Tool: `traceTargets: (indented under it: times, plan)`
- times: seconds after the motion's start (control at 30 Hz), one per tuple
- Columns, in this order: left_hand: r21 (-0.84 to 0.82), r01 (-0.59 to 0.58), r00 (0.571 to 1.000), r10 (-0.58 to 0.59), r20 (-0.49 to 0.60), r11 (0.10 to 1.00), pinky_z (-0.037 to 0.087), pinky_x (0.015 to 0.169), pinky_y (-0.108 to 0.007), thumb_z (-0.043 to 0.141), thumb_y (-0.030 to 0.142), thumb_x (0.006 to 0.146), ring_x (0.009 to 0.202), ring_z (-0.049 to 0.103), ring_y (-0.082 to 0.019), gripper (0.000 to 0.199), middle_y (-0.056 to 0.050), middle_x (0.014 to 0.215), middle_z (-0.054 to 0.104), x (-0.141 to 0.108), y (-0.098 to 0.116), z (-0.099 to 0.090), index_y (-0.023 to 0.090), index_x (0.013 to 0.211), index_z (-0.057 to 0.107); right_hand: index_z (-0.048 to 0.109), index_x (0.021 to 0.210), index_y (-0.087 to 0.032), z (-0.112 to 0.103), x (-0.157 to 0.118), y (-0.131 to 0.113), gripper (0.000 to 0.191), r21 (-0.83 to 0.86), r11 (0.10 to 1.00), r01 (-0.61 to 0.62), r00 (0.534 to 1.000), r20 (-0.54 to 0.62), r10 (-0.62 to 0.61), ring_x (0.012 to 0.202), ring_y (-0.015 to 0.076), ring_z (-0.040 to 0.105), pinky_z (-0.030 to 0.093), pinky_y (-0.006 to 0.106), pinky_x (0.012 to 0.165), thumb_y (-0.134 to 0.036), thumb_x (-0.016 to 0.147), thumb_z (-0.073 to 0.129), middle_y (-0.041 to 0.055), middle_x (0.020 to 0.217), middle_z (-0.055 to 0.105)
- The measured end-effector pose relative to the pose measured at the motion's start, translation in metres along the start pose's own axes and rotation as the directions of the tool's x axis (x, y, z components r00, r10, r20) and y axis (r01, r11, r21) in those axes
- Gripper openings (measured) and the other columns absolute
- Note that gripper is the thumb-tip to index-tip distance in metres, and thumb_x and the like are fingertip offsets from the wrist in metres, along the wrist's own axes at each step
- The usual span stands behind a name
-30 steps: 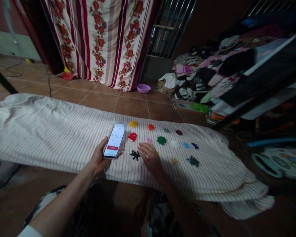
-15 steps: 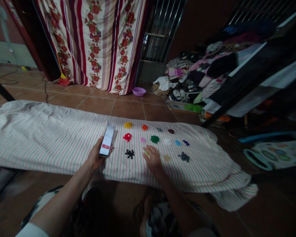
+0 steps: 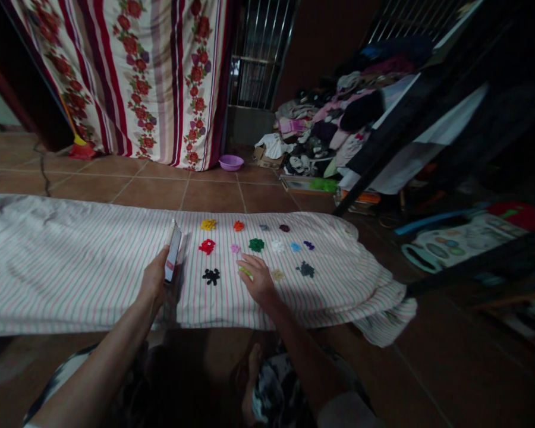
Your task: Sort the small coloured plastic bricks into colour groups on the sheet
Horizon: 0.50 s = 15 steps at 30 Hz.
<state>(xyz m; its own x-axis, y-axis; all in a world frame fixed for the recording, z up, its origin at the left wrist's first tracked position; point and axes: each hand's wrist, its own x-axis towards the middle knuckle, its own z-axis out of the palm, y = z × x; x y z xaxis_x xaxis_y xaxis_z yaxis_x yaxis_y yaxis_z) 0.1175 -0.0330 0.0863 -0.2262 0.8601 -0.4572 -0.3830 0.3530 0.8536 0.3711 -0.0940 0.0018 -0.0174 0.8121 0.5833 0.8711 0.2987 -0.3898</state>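
My left hand (image 3: 154,276) is closed around a smartphone (image 3: 173,255), held upright over the cloth with its lit screen turned to the right. Over a small lime-green pile (image 3: 245,271) rests my right hand (image 3: 257,278), palm down, fingers stretched and slightly apart; it partly hides the pieces. Close by lie a pink pile (image 3: 235,248), a dark green pile (image 3: 256,244), a black pile (image 3: 211,276) and a beige pile (image 3: 277,274). Farther off are a red pile (image 3: 207,246), a yellow pile (image 3: 208,224) and a dark grey pile (image 3: 305,269). The pieces are too small to name.
A striped cloth (image 3: 93,261) covers the long low surface under the piles. Beyond it on the tiled floor stand a purple basin (image 3: 230,162) and a heap of clothes (image 3: 330,119). A floral curtain (image 3: 160,77) hangs behind. A dark post (image 3: 374,178) rises at the right.
The view has swung to the right. My left hand has turned the phone so its screen faces more sideways. My right hand stays at the lime-green pile, its fingers now more stretched.
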Motion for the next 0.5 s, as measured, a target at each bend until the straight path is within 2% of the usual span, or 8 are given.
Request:
traceTargets:
  times: [0.13,0.23,0.33,0.5]
  plan:
    - [0.065,-0.001,1.0,0.001,-0.006,0.998,0.049,0.053,-0.023,0.068,0.034,0.079,0.057,0.061,-0.014,0.025,-0.002,0.068,0.065,0.001,-0.001,0.001,0.013,0.092,0.069,0.07,0.103,-0.019,-0.032,-0.004,0.022,0.024,-0.143,0.983,-0.113,0.989,-0.107,0.098,0.102,0.0252,0.058,0.047,0.043,0.093,-0.028,0.09,0.052,0.0102,0.107,0.069]
    - [0.046,-0.001,1.0,0.001,-0.002,0.999,0.049,0.051,-0.023,0.068,0.034,0.079,0.057,0.062,-0.015,0.026,-0.002,0.066,0.064,0.005,-0.004,0.0,0.013,0.095,0.068,0.069,0.1,-0.018,-0.047,-0.016,0.043,0.024,-0.226,0.952,-0.208,0.971,-0.166,0.173,0.094,0.0259,0.06,0.046,0.044,0.089,-0.035,0.088,0.057,0.0111,0.098,0.07]
    - [0.014,-0.013,1.0,0.014,-0.027,1.0,0.051,0.052,-0.023,0.067,0.03,0.079,0.063,0.064,-0.016,0.024,-0.002,0.066,0.063,0.007,-0.005,0.001,0.013,0.096,0.068,0.069,0.097,-0.019,-0.046,-0.027,0.056,0.023,-0.173,0.956,-0.235,0.966,-0.149,0.21,0.094,0.0249,0.062,0.046,0.043,0.088,-0.034,0.087,0.056,0.0104,0.096,0.071]
    - [0.057,0.043,0.999,-0.042,-0.03,0.997,0.049,0.05,-0.021,0.066,0.032,0.08,0.058,0.061,-0.014,0.025,-0.002,0.068,0.064,-0.001,-0.002,0.004,0.012,0.095,0.068,0.07,0.09,-0.018,-0.032,-0.038,0.056,0.02,-0.071,0.971,-0.229,0.967,-0.13,0.219,0.097,0.024,0.061,0.045,0.042,0.09,-0.026,0.086,0.052,0.0103,0.1,0.07]
